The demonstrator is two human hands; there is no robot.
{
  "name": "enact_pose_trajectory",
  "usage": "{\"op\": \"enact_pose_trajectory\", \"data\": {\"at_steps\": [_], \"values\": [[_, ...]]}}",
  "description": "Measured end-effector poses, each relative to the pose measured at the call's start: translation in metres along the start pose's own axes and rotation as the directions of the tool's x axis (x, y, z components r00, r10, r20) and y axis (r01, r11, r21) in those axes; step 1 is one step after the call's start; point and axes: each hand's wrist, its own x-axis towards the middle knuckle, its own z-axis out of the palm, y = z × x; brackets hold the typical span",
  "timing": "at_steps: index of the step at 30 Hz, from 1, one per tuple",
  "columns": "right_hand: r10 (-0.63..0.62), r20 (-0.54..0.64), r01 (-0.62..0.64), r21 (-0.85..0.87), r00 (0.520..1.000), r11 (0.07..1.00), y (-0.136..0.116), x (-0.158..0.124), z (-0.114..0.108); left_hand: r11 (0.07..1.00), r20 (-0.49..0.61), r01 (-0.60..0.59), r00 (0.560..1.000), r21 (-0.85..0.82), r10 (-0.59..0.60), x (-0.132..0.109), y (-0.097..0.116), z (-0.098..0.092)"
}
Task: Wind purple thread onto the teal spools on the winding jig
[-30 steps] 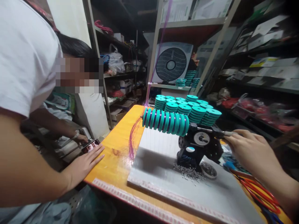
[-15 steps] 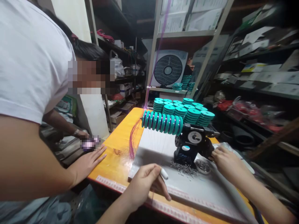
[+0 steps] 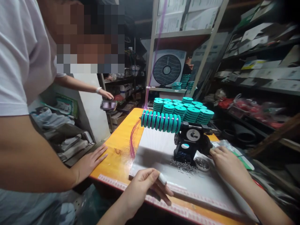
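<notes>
Winding machine, black, upright on a grey board on the orange bench, with a round pale dial on its front. Out to the left, a level row of green spools, side by side, with purple showing in the gaps. At the row's far left end, a bundle of reddish wires drooping toward the bench. On the crank at the machine's right side, right hand, fingers curled in around the grip. In front of the row, low over the board's near edge, left hand, with a white wrap on one finger, thumb and forefinger near each other; cannot tell whether closed, slightly apart, or pinching a fine wire. Below the machine, silvery bits scattered on the board, more in a round dish just beside the base. Behind, stacks of green discs, close together. Farther back, a box fan upright on a shelf. At the bench's left edge, a co-worker's hand, laid flat.
</notes>
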Motion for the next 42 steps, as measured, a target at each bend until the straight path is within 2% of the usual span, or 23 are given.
{"op": "enact_pose_trajectory", "data": {"at_steps": [7,16,20,26,30,36,40,42], "values": [[-0.014,0.032,0.013,0.019,0.999,1.000,-0.003,0.001,-0.011,0.987,0.027,0.147,0.989,-0.060,-0.146,-0.017,-0.012,0.001],[0.005,0.117,-0.009,0.034,0.993,0.999,-0.005,0.000,-0.014,0.937,0.129,0.296,0.953,-0.186,-0.276,-0.043,-0.024,-0.009],[0.009,0.127,-0.012,0.028,0.992,1.000,-0.004,-0.001,-0.015,0.924,0.121,0.318,0.947,-0.213,-0.298,-0.055,-0.032,-0.012],[-0.007,0.157,0.003,0.023,0.988,1.000,-0.004,-0.001,-0.012,0.895,0.084,0.390,0.921,-0.214,-0.381,-0.075,-0.056,-0.013],[0.007,0.150,-0.009,0.012,0.989,1.000,-0.004,-0.001,-0.012,0.895,0.055,0.388,0.921,-0.219,-0.386,-0.086,-0.072,-0.010],[-0.003,0.126,0.000,0.019,0.992,1.000,-0.005,0.000,-0.014,0.925,-0.029,0.299,0.949,-0.234,-0.314,-0.097,-0.093,0.000],[0.017,0.119,-0.021,0.033,0.993,0.999,-0.006,-0.001,-0.014,0.928,-0.065,0.258,0.956,-0.268,-0.285,-0.099,-0.098,0.002],[0.031,0.126,-0.036,0.040,0.992,0.999,-0.005,-0.002,-0.013,0.915,-0.050,0.270,0.953,-0.301,-0.298,-0.099,-0.096,0.001]]}}
